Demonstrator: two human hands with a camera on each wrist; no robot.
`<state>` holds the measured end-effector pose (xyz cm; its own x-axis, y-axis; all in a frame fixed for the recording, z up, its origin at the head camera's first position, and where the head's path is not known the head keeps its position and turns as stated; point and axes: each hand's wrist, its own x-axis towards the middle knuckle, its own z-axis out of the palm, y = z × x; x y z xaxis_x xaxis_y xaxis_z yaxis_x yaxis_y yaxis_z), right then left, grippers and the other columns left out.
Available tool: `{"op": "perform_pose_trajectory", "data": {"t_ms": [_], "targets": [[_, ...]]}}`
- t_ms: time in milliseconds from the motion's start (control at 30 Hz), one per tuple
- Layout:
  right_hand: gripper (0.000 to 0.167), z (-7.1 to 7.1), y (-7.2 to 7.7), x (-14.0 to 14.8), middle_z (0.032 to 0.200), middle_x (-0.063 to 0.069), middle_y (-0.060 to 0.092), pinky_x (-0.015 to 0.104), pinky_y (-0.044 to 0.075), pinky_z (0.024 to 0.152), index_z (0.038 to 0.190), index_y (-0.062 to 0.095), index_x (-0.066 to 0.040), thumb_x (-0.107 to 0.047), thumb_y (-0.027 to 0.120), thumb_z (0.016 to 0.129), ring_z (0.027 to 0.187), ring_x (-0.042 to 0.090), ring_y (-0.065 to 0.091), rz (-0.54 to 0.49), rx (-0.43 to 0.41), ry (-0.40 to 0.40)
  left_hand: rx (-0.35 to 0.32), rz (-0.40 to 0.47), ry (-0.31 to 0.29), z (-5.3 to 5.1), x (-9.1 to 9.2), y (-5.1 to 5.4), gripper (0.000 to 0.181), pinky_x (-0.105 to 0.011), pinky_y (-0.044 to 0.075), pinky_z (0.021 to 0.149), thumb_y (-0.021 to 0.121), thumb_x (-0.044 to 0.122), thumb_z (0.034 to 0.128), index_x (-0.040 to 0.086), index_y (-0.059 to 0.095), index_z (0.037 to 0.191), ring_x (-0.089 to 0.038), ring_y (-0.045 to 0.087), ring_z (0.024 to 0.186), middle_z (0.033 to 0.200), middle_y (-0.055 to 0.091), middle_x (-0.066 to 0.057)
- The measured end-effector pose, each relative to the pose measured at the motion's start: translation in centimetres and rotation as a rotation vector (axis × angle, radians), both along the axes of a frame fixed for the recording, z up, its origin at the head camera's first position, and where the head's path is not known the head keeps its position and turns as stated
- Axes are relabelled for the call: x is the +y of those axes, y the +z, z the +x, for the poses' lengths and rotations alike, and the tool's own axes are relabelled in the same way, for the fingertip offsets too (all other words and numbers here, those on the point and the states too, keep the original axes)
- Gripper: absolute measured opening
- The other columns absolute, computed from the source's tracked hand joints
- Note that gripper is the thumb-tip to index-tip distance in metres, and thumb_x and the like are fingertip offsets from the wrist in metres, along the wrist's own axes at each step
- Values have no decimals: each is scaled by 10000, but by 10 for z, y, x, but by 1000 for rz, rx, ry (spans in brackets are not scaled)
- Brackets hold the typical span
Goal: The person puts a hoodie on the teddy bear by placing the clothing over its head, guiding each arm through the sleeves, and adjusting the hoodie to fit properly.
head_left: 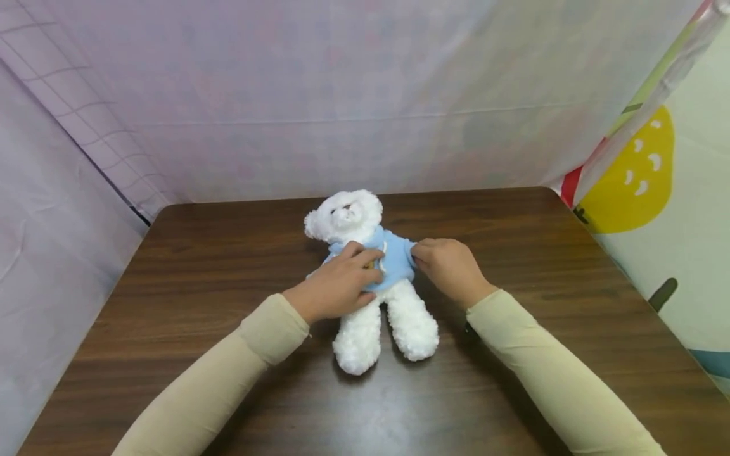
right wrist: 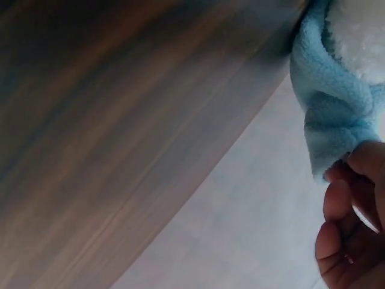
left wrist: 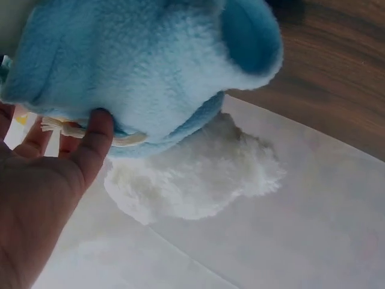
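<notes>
A white plush teddy bear [head_left: 413, 323] in a light blue fleece sweater [head_left: 393, 253] lies on its back, its head tilted toward the far left. My left hand [head_left: 336, 282] lies over the sweater's front and grips it, with thumb and fingers about the cloth near a pale cord [left wrist: 129, 139]. At the bear's other side, my right hand [head_left: 450, 266] pinches the end of a sleeve [right wrist: 331, 141] between thumb and fingertips. The other sleeve [left wrist: 255, 39] shows an open cuff in the left wrist view, with no paw coming out. My left hand hides part of the chest.
A dark wooden table [head_left: 199, 266] bears the bear. Behind it hangs a pale patterned cloth [head_left: 342, 95], and another cloth [head_left: 51, 221] runs along the left. At the right, a light panel carries a yellow fruit print [head_left: 639, 183].
</notes>
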<state>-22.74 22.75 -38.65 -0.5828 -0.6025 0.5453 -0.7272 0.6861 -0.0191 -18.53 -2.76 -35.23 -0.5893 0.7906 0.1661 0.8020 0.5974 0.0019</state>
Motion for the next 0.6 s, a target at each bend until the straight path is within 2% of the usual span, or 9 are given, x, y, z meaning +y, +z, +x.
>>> {"op": "perform_pose_trajectory", "data": {"t_ms": [100, 167, 300, 433, 600], "targets": [[92, 0, -1, 0, 781, 46, 632, 387, 490, 552, 830, 651, -76, -7, 694, 874, 600, 210, 573, 14, 46, 6, 50, -13, 18, 0, 4, -1, 265, -349, 478, 867, 640, 349, 977, 183, 682, 1178, -271, 468, 1143, 1374, 517, -71], [81, 0, -1, 1, 771, 59, 606, 375, 473, 525, 833, 643, -59, -3, 686, 873, 560, 200, 525, 21, 72, 10, 107, -23, 27, 0, 6, -2, 328, -327, 488, 771, 634, 370, 977, 189, 654, 1250, -246, 487, 1042, 1285, 546, -49], [66, 0, 3, 8, 794, 65, 616, 363, 484, 546, 869, 656, -47, -1, 700, 855, 581, 188, 538, 21, 80, 21, 170, -3, 21, 0, 7, -4, 333, -291, 443, 634, 648, 299, 978, 215, 659, 1299, -209, 457, 871, 1120, 556, -27], [68, -4, 10, 19, 830, 56, 657, 393, 511, 587, 896, 683, -53, 0, 690, 852, 650, 203, 604, -14, 58, -4, 144, 57, -25, 0, 4, -3, 152, -292, 449, 677, 657, 213, 974, 191, 749, 1093, -205, 479, 863, 1085, 581, -30], [71, -9, 16, 30, 884, 50, 681, 425, 525, 621, 928, 705, -60, -9, 689, 881, 705, 231, 639, -61, 16, -71, 63, 69, -68, 3, 1, -1, 120, -310, 473, 792, 623, 186, 985, 135, 715, 1041, -213, 523, 956, 1209, 588, -57]]}}
